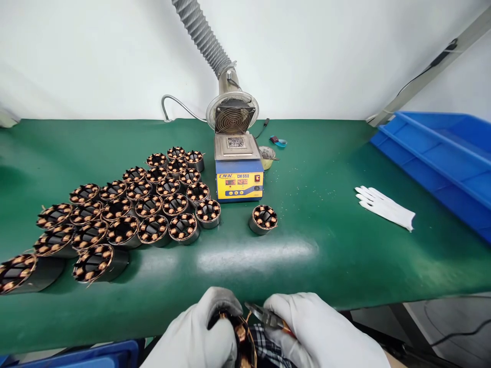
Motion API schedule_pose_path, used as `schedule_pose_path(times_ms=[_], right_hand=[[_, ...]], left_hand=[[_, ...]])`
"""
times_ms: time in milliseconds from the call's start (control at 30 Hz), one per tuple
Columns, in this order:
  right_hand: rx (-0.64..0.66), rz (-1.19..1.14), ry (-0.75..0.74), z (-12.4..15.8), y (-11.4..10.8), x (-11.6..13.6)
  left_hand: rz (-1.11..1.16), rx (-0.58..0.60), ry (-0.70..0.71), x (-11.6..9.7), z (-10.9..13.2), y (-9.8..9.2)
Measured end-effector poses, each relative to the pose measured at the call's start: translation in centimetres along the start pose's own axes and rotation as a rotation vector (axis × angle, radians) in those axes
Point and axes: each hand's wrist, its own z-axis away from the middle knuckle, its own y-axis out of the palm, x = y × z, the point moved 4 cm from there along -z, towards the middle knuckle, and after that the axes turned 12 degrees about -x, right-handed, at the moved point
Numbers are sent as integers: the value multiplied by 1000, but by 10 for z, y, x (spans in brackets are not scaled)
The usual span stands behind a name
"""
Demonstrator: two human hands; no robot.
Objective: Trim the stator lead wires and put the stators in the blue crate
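Observation:
My left hand [207,332], in a white glove, grips a motor stator [242,335] with copper windings at the bottom of the head view. Its thumb and fingers wrap the rim, and the stator's lower part runs out of the frame. Gloved in white too, my right hand [307,327] is closed round a pair of cutting pliers [268,318] with an orange handle. The jaws point left, close to a copper wire end [248,317] at the stator's rim; whether they touch it I cannot tell. A single stator [263,220] stands on the green table [345,255] ahead.
Several stators [153,230] stand in rows at the left. A solder pot [240,179] with a lit display sits mid-table beneath a fume extraction hose [203,36]. A white glove [385,207] lies at the right, near a blue bin [441,158]. Another blue container [84,355] shows at lower left.

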Motion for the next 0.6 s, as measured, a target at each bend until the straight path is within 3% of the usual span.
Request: schedule_pose_path(times_ms=[433,600], right_hand=[[-108,-10,-70,6,6,-8],[-104,1,-77,5,4,-6]], left_hand=[[-96,114,-66,-7,1,-1],[-126,78,-50,-9,2,-2]])
